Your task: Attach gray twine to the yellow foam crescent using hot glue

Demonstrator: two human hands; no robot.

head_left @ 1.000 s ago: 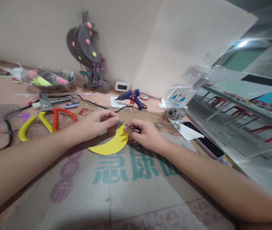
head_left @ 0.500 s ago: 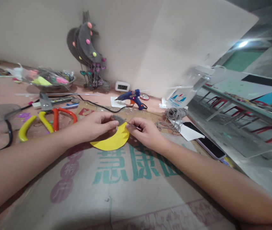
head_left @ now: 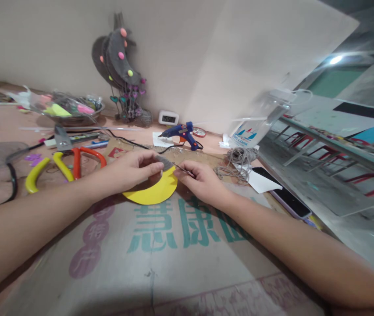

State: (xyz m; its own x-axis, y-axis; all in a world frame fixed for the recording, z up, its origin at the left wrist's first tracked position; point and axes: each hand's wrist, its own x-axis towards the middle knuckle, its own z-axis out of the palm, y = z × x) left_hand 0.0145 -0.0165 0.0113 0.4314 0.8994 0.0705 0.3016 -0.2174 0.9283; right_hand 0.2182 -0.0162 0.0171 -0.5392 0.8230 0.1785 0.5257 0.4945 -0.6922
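My left hand [head_left: 144,169] is closed on a yellow crescent-shaped cutout [head_left: 154,191], pinching it near its upper end. Grey yarn [head_left: 165,163] covers that end in close-set wraps, and the rest of the crescent shows bare yellow. On the other side, my right hand [head_left: 195,177] is closed at the crescent's right edge. A thin dark strand [head_left: 183,168] runs from the wrapped end into its fingers; whether a slim tool is there too, I cannot tell. The crescent is held just over a printed cardboard sheet [head_left: 114,267].
Beyond my hands lie a blue glue gun [head_left: 180,131] and a small white clock [head_left: 169,117]. To the right are loose grey yarn [head_left: 239,160] and a phone [head_left: 292,202]. Yellow-handled pliers [head_left: 37,175] and red-handled pliers [head_left: 76,162] lie left. Grey crescents [head_left: 121,61] hang on the wall.
The left fingers have shifted slightly and loosened around the wrapped end, so more grey yarn shows. The crescent has moved up a little. My right hand stays nearly in place.
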